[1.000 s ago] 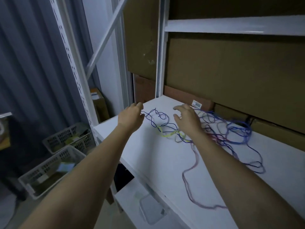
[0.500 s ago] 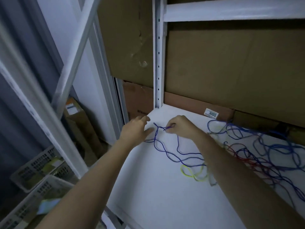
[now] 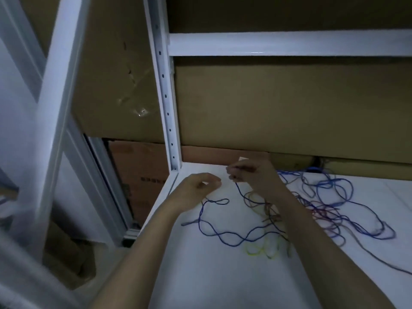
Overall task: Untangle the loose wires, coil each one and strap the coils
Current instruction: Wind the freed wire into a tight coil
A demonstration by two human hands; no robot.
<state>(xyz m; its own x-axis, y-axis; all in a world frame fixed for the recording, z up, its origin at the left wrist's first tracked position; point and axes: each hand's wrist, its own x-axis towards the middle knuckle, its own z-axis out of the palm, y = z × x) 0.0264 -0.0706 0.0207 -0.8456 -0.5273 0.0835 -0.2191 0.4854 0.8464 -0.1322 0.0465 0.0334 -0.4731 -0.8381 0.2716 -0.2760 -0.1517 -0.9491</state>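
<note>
Since half a second ago your right hand (image 3: pixel 252 175) has lifted off the shelf (image 3: pixel 211 275) with the blue wire (image 3: pixel 223 236), and your left hand (image 3: pixel 196 188) has let its fingers curl in beside it.

Your right grip is narrow: fingertips pinched on the end of the blue wire, which hangs straight down from the pinch, then snakes in loose waves below and to the left of the grip before running back under your right forearm. Holding the free end high looks like the sensible way to draw one strand out of the rest, since the slack falls clear and you can see where it crosses.

Your left hand hovers just left of the grip, fingers loosely curled, thumb near the forefinger, holding nothing that can be made out. I judge it is waiting to take the strand lower down.

To the right of the grip, the tangle (image 3: pixel 330 210) of blue, red and pale wires lies spread on the shelf, not yet sorted. A yellow wire (image 3: pixel 258 250) lies below the grip, under the blue loops. Both forearms reach forward and inward, the right wrist raised, the left lower. Cardboard boxes (image 3: pixel 278 103) stand behind.
</note>
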